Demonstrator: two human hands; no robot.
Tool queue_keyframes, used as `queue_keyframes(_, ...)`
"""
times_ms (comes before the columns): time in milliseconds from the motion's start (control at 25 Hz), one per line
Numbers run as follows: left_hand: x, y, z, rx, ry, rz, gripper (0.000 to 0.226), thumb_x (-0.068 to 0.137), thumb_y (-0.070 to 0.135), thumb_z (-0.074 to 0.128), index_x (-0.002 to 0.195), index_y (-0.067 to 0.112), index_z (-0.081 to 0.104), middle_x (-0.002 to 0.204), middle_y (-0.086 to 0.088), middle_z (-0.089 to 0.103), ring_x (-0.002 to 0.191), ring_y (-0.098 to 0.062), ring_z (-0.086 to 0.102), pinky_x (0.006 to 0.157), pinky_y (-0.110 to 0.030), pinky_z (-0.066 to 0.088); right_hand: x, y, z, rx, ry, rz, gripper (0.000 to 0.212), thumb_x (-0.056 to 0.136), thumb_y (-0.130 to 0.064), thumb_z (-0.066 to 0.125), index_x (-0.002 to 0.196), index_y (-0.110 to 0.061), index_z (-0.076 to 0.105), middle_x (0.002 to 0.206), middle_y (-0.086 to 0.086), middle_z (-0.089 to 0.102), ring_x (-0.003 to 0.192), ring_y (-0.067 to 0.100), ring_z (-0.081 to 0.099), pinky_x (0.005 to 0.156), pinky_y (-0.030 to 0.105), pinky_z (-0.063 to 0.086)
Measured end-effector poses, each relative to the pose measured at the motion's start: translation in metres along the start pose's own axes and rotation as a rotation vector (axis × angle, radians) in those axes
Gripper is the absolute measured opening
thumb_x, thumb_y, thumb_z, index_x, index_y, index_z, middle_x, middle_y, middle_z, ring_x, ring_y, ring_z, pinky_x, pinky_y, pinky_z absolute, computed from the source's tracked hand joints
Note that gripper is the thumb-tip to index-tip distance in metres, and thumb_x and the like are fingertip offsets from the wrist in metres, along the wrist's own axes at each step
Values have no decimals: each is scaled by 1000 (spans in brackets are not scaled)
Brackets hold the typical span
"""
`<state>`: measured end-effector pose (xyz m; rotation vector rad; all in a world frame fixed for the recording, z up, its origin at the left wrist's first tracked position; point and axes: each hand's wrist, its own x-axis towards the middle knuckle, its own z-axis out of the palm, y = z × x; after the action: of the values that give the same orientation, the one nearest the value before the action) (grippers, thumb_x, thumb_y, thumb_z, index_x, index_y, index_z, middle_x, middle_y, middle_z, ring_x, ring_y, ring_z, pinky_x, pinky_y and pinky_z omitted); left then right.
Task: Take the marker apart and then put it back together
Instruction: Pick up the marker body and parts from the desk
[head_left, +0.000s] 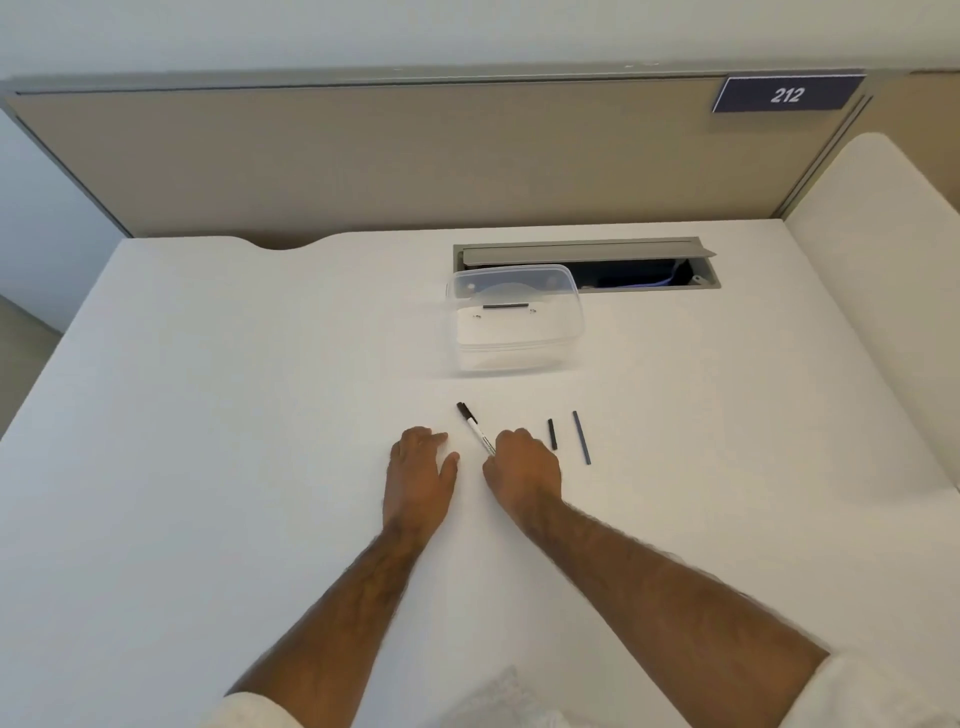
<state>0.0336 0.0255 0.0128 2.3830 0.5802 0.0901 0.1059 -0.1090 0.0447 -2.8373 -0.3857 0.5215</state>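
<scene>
Setting: white desk against a beige partition, with a number plate reading 212 at the far right.
Left hand: flat on the desk, fingers loose and spread, gripping nothing, just left of the marker.
Marker body: near the middle of the desk, slim white barrel with small print and a black cap end pointing away and left; its near end runs under the right hand.
Right hand: curled over the barrel's near end, fingers apparently closed around it.
Short black piece: lies on the desk just right of the right hand, apart from the barrel.
Long thin rod: dark, parallel to the short piece, slightly further right, probably the ink core.
Clear container: beyond the parts, by the cable hatch.
Handling: likely light, stiff, smooth plastic that rolls easily; pinch the barrel mid-length, and take the thin rod gently by its end.
</scene>
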Motion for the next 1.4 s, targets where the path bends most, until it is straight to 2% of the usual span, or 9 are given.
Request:
queue_keyframes(80,2,14,2,-219,6,-127,35,98,27,61,129,12,61,127,-4,62,115,-21,59,98,-30,46,-6,-2,-2,23,23,-37,20,94,-16,45,102,-9,62,105,9,62,96,29,63,67,32,41)
queue_keyframes(200,12,30,3,-863,-134,-503,30,96,22,65,118,1,66,105,-12,72,85,-23,69,81,-37,60,-16,-5,-10,-4,91,-153,14,93,-15,49,97,-10,61,101,7,62,92,28,63,62,33,38)
queue_keyframes(320,16,37,-3,-1124,-235,-537,18,95,16,68,98,-1,72,92,-16,73,77,-24,70,76,-34,60,-22,-2,-19,-37,163,-258,10,92,-12,52,96,-10,61,99,7,62,89,27,62,58,33,37)
queue_keyframes(480,20,47,-11,-1238,-208,-550,13,95,11,68,98,-1,72,86,-11,75,75,-19,73,68,-27,61,-17,19,-35,110,180,-327,24,98,-33,50,91,-13,61,94,4,60,86,24,59,65,35,42)
queue_keyframes(560,21,48,-15,-1287,-173,-567,13,95,9,66,98,-3,71,84,-9,76,74,-19,74,67,-26,62,-10,44,-42,218,196,-230,30,99,-39,50,89,-14,61,95,5,62,87,25,58,74,38,45)
queue_keyframes(800,16,50,-16,-1352,-133,-597,11,94,5,66,97,-6,69,82,-11,75,74,-20,75,70,-28,63,10,112,-48,168,197,210,16,93,-18,52,93,-11,66,100,7,67,92,29,65,75,36,54)
queue_keyframes(960,12,54,-12,-1347,-139,-598,13,94,5,67,99,-7,68,81,-11,75,73,-19,75,71,-29,63,16,110,-47,191,122,244,15,86,-21,59,91,-11,68,94,6,71,87,28,67,71,33,56)
queue_keyframes(1240,10,57,-17,-1352,-136,-592,13,95,5,66,101,-6,67,81,-11,75,73,-19,75,70,-28,63,23,102,-39,93,102,227,17,89,-5,52,103,-9,61,108,12,65,98,33,65,70,32,43)
queue_keyframes(1400,7,58,-22,-1381,-124,-591,12,94,5,66,98,-6,67,80,-10,76,73,-19,75,69,-27,63,21,108,-44,102,127,268,20,89,-7,51,107,-7,61,110,13,65,99,34,66,72,33,47)
